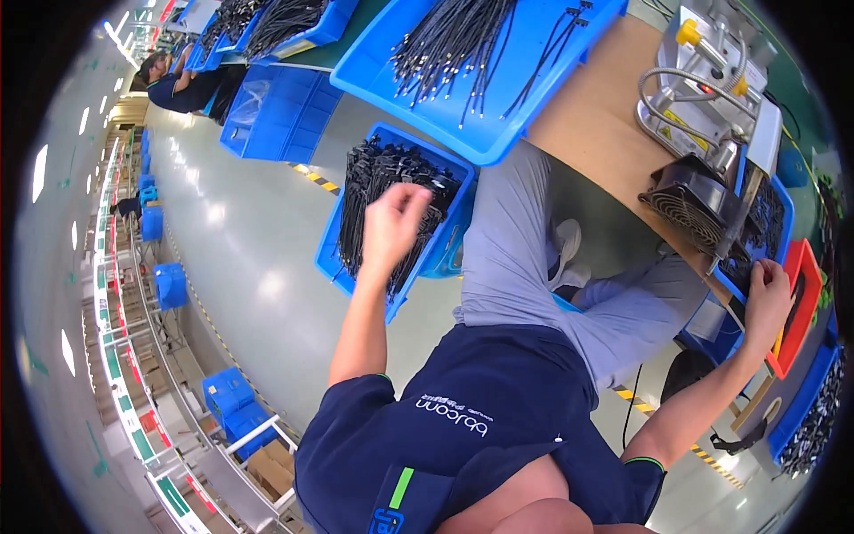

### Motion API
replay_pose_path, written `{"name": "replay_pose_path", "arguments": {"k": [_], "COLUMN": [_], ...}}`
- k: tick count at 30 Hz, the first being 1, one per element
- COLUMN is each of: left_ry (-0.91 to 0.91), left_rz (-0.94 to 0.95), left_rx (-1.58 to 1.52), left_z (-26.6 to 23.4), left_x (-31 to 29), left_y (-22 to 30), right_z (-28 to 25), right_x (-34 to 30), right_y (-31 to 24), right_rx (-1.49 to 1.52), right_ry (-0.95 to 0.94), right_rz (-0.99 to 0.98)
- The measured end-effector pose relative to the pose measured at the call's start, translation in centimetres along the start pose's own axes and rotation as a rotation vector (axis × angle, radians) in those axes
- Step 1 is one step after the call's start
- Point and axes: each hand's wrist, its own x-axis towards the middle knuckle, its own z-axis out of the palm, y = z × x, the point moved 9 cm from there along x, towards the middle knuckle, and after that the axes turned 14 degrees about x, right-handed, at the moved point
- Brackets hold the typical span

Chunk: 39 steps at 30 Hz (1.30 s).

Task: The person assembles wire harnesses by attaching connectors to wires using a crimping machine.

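Observation:
My left hand [396, 230] is over a blue bin [329, 254] packed with black cables [358, 191]. Its fingers are curled together, and whatever they may hold is too small to make out. On the other side, my right hand [770, 303] is at the near end of a blue tray [788, 218] of small black parts [763, 227]. The thumb and fingers there are pinched together, with the fingertips' contents hidden. A red-orange bin [808, 298] stands right beside that hand.
A large blue tray [507, 147] of black cables lies on the brown tabletop [596, 116]. A bench machine [703, 98] and a black fan [689, 200] stand at the right. More blue bins [280, 111] and a person [182, 89] are at the far left.

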Motion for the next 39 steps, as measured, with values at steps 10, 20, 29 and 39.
{"name": "replay_pose_path", "arguments": {"k": [10,20,29,39], "left_ry": [0.447,0.392,-0.046,-0.161], "left_rz": [0.03,0.514,0.631,0.418], "left_rx": [0.313,0.018,0.441,0.678], "left_z": [-8.0,-11.7,4.8,9.3], "left_x": [4.7,11.4,24.6,29.6], "left_y": [-9.2,15.6,27.1,28.2], "right_z": [-1.9,-0.9,1.0,1.6], "right_x": [-2.2,-11.2,-16.6,-18.6], "right_y": [1.1,-5.7,-6.5,-4.9], "right_rx": [0.494,0.906,0.986,0.928], "right_ry": [0.149,0.143,0.021,-0.024], "right_rz": [-0.031,0.014,0.072,0.138]}}
